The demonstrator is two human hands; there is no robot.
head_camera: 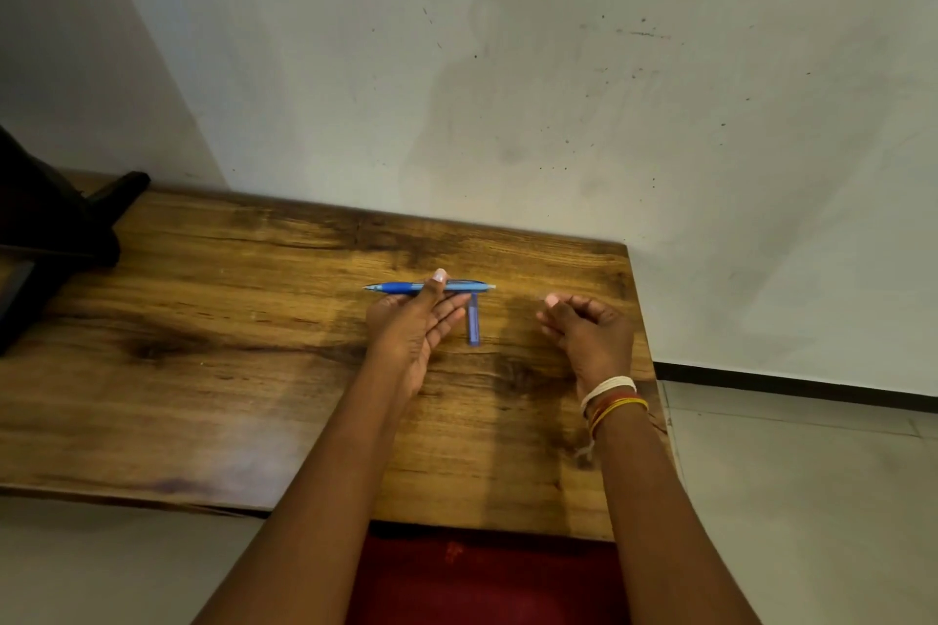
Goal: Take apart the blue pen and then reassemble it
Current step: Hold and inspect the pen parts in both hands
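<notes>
The blue pen (401, 288) lies crosswise on the wooden table (203, 320), its tip pointing left. A separate translucent blue pen piece (473, 322) lies just below the pen's right end, pointing toward me. My left hand (416, 325) is at the pen's middle with the palm turned right and the fingers stretched out. Its thumb tip crosses over the pen and hides part of the barrel, and the fingers do not wrap around it. My right hand (586, 327) hovers to the right of the piece, loosely curled, with nothing visible in it.
A dark object (56, 218) stands at the table's far left. The wall (507, 91) runs right behind the table. The table's right edge is close beside my right hand, with tiled floor (812, 497) beyond. Thread bands circle my right wrist.
</notes>
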